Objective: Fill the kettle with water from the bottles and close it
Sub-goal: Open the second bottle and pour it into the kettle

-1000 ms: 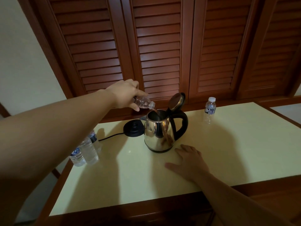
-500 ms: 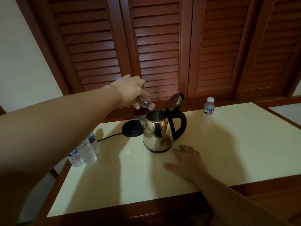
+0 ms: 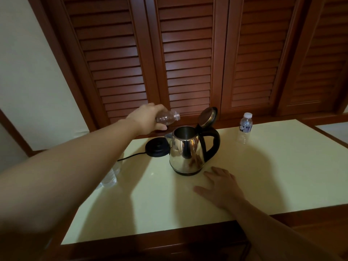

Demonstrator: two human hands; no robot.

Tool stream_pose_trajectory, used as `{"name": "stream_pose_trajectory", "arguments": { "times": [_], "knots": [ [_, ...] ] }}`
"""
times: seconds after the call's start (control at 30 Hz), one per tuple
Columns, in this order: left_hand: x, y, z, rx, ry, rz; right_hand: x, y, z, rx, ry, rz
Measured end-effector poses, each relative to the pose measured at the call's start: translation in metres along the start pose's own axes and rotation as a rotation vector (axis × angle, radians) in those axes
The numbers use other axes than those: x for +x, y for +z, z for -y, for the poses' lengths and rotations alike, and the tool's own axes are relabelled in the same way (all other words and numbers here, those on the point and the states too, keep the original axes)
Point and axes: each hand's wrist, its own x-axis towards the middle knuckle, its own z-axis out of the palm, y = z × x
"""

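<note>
A steel kettle (image 3: 185, 153) with a black handle stands on the pale yellow table (image 3: 263, 176), its lid (image 3: 208, 116) tipped up and open. My left hand (image 3: 146, 118) holds a clear, uncapped plastic bottle (image 3: 167, 117) lying nearly level, up and to the left of the kettle's mouth; the bottle looks empty. My right hand (image 3: 222, 183) lies flat on the table just in front and right of the kettle, fingers spread. A capped water bottle (image 3: 245, 123) stands at the back right.
The kettle's black base (image 3: 157, 147) with its cord sits just left of the kettle. Two more clear bottles (image 3: 111, 176) stand at the table's left edge, partly behind my left arm. Louvred wooden doors (image 3: 188, 63) rise behind the table.
My left hand has lifted the bottle off the kettle's mouth and drawn it left, turning it from tipped down to nearly level. Pouring has stopped. My right hand stays put.
</note>
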Motion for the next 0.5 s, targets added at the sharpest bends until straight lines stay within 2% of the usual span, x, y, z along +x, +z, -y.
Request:
{"name": "stream_pose_trajectory", "arguments": {
  "times": [0.1,0.17,0.33,0.5],
  "knots": [
    [-0.028,0.024,0.011,-0.282,-0.081,-0.096,-0.001,0.000,0.001,0.007,-0.002,0.010],
    [-0.053,0.044,0.019,-0.370,-0.104,-0.106,-0.002,0.001,0.002,0.016,-0.001,0.002],
    [-0.106,0.094,0.023,-0.479,-0.118,-0.047,-0.005,0.002,0.016,-0.045,-0.059,-0.011],
    [-0.134,0.122,0.024,-0.475,-0.135,-0.024,0.002,-0.002,0.044,-0.099,-0.164,0.064]
  ]
}}
